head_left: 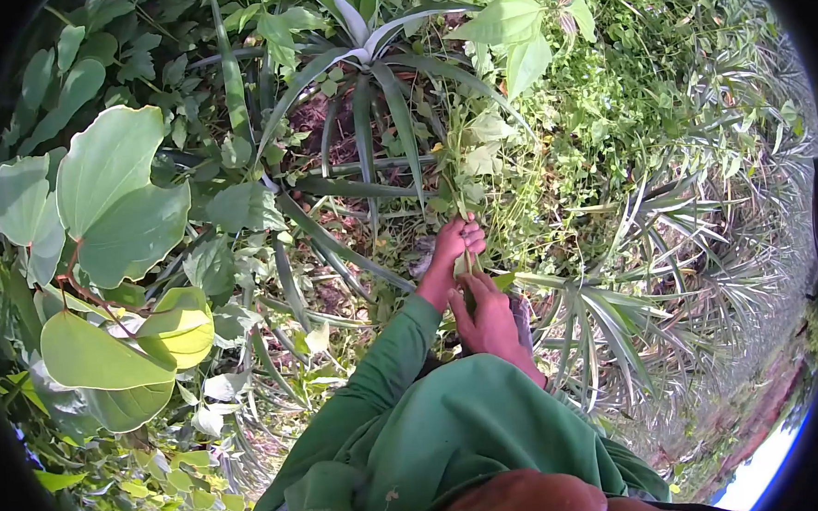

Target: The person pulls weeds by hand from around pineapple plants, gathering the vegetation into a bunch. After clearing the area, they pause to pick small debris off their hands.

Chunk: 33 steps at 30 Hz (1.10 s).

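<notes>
Close to us is our green sleeve (369,373). Our right hand (494,320) has half-bent fingers by a green stem (462,195); we cannot tell if they grip it. Just past, our left hand (457,241) curls tight around the stem. Farther off, we see a spiky plant (362,56).

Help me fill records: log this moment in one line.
left hand: closed around green stems; right hand: close by, grasp unclear; spiky-leaved plant: beyond
</notes>
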### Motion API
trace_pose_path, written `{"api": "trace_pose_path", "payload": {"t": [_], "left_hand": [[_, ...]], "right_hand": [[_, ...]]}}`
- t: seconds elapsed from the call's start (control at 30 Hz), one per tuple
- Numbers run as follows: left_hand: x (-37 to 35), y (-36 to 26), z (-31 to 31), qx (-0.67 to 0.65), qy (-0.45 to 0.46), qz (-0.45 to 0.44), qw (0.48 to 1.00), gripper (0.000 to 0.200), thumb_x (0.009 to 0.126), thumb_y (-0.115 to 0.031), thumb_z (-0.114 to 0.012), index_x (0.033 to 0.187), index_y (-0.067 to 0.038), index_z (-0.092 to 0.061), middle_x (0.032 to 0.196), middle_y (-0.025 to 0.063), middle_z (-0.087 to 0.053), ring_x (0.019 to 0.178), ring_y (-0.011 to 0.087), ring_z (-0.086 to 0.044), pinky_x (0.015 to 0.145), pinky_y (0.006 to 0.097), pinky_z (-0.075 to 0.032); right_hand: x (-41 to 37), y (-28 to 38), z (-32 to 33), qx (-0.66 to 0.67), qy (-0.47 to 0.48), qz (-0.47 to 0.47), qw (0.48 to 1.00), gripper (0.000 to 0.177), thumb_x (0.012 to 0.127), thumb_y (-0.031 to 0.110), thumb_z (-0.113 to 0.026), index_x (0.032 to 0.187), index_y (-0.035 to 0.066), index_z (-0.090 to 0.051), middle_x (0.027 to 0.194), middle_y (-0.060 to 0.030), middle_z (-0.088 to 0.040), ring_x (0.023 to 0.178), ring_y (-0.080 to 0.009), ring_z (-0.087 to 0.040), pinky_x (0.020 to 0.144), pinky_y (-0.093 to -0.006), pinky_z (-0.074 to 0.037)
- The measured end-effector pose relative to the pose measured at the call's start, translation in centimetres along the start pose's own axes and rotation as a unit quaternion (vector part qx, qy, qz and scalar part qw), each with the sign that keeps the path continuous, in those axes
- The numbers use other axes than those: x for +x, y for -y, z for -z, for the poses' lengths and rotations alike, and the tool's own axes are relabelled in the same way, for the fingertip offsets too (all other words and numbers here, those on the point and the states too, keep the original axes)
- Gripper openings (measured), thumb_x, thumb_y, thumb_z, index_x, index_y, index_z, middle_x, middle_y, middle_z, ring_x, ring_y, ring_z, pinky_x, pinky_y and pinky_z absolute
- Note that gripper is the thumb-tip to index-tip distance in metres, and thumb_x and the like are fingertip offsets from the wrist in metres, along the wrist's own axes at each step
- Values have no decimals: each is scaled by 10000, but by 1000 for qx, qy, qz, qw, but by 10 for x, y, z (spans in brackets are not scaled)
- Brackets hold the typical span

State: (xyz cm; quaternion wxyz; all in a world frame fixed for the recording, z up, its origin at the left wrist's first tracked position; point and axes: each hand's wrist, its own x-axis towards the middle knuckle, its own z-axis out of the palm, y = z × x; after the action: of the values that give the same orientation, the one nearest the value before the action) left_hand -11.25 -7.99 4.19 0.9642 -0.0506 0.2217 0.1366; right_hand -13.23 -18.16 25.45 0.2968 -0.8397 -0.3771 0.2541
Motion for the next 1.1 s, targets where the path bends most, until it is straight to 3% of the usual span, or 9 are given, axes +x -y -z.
{"api": "trace_pose_path", "payload": {"t": [0.13, 0.2, 0.3, 0.37, 0.4, 0.5, 0.7, 0.9, 1.1], "left_hand": [[-30, -16, -6, 126, -75, -55, 988, 134, 1079, -203, -498, 1008, -112, -564, 681, -65, -397, 527, 64, -345, 459, 227, -300], [-41, -19, -1, 226, -98, -95, 965, 144, 1083, -207, -482, 1003, -112, -555, 678, -66, -376, 529, 65, -340, 459, 227, -296], [-53, -21, -15, 164, -93, -78, 979, 118, 1025, -101, -453, 954, -97, -548, 678, -64, -356, 539, 66, -329, 467, 234, -272], [-55, -21, -11, 152, -104, -83, 979, 123, 1021, -94, -442, 953, -103, -544, 682, -62, -357, 539, 66, -326, 460, 236, -260], [-59, -22, -12, 155, -99, -91, 979, 121, 1033, -119, -455, 953, -107, -546, 685, -63, -357, 539, 67, -322, 459, 234, -257], [-77, -16, -17, 161, -112, -98, 976, 141, 1056, -169, -475, 950, -113, -548, 690, -66, -360, 539, 64, -319, 459, 228, -253], [-99, -16, -19, 191, -148, -108, 964, 192, 1080, -244, -508, 944, -116, -552, 686, -70, -352, 536, 49, -314, 449, 223, -257], [-148, 13, -15, 300, -175, -54, 936, 280, 1100, -318, -489, 928, -101, -533, 636, -57, -356, 511, 67, -373, 454, 243, -308], [-233, 25, 44, 619, -131, -47, 773, 362, 1076, -306, -545, 854, -21, -560, 569, 29, -516, 507, 115, -506, 492, 329, -414]], "right_hand": [[15, 27, 23, 5, -100, 142, 985, 315, 958, 156, -672, 1159, -83, -634, 1219, -286, -659, 1034, -419, -709, 889, -439, -583], [49, 20, 27, 123, -99, 24, 987, 270, 948, 146, -700, 1117, -65, -684, 1230, -238, -682, 1044, -291, -726, 835, -371, -599], [147, -52, -16, 70, -111, -71, 989, 790, 902, 564, -709, 1261, -131, -593, 1143, -310, -672, 1072, -396, -695, 915, -425, -553], [221, -95, -60, 155, -69, -164, 972, 948, 850, 634, -733, 1346, -149, -534, 1178, -336, -656, 1118, -413, -660, 1007, -453, -496], [252, -110, -86, 115, -122, -115, 979, 913, 870, 552, -769, 1364, -156, -471, 1118, -246, -669, 906, -296, -687, 729, -425, -556], [299, -105, -109, 196, -18, -226, 954, 716, 911, 500, -738, 1215, -125, -568, 1028, -224, -681, 811, -291, -667, 686, -441, -544], [311, -147, -179, 277, -82, -205, 935, 435, 1021, 337, -604, 1051, -96, -638, 855, -181, -652, 800, -243, -626, 707, -423, -528], [213, -104, -123, 354, -45, -215, 909, 370, 1060, 236, -504, 975, -98, -636, 777, -105, -585, 689, -190, -472, 674, -381, -431], [79, -145, -139, 538, -50, -256, 801, 384, 1104, 305, -449, 1103, -26, -643, 847, -49, -644, 708, -140, -571, 668, -321, -495]]}}
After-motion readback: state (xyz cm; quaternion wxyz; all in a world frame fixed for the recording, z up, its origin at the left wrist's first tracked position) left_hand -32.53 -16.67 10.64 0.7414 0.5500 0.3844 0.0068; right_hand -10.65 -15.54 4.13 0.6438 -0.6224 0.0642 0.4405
